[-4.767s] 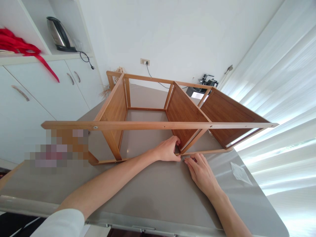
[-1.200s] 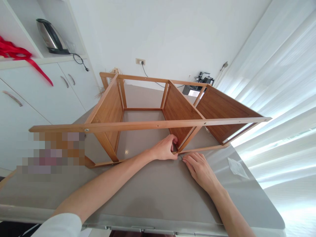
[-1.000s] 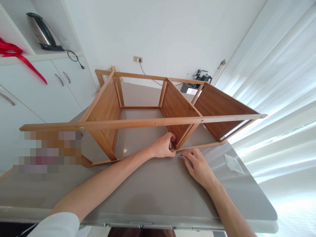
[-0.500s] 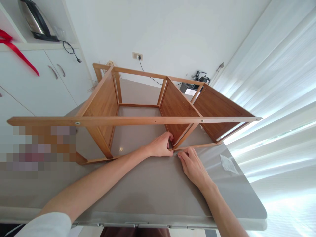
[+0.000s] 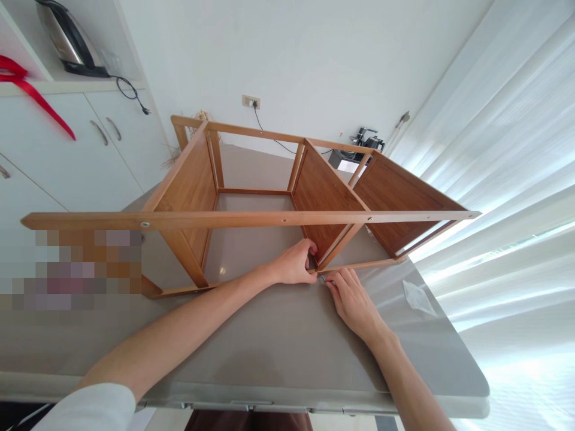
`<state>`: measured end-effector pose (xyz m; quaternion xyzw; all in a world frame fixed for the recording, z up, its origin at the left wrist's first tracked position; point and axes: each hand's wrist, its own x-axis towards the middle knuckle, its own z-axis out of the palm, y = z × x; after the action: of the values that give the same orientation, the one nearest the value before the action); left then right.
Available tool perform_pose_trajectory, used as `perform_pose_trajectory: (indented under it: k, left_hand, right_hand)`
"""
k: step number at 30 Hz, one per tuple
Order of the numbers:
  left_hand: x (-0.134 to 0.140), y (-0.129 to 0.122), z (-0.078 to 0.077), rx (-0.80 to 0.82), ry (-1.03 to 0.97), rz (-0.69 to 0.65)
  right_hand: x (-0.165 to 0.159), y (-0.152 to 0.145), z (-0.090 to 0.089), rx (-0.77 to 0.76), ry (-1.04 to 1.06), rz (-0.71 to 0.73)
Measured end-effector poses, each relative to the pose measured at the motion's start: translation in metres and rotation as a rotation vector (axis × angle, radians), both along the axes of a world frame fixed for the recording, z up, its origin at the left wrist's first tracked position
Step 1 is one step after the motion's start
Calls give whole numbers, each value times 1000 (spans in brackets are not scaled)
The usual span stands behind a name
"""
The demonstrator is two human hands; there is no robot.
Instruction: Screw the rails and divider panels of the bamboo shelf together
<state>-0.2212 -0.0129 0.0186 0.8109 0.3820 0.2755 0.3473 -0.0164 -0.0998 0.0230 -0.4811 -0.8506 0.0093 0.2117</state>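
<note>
Fingers of the left hand (image 5: 294, 263) are curled shut around the joint where the middle panel (image 5: 326, 200) of a wooden shelf frame (image 5: 251, 218) meets its lower front rail (image 5: 359, 265), thumb and forefinger pinching the corner. Just beside it, the right hand (image 5: 353, 299) has its fingers drawn together on a small metal piece (image 5: 322, 278), seemingly a screw or key, pressed at the same joint; what it is exactly is too small to tell. Judging by how things lie, the frame looks largely assembled: three panels stand between the long rails, and fastener heads show along the upper front rail (image 5: 251, 219). This lower joint appears to be the one being fastened, and open holes along the rails suggest more fixing remains. The frame lies on its side on the grey surface (image 5: 278, 341), its long axis running left to right across the view, the open front facing the person. A small clear plastic bag (image 5: 417, 297) lies on the surface well to the right. Behind, a kettle (image 5: 67, 39) sits on a shelf above white cabinets (image 5: 90, 155).
</note>
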Motion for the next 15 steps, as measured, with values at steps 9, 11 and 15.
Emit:
perform_pose_trajectory:
  k: [9, 11, 15]
  left_hand:
    - [0, -1, 2, -22, 9, 10]
    - [0, -2, 3, -28, 10, 12]
    - [-1, -1, 2, -26, 11, 2]
  right_hand:
    - [0, 4, -4, 17, -12, 4]
    - [-1, 4, -4, 16, -16, 2]
    - [-1, 4, -4, 1, -18, 2]
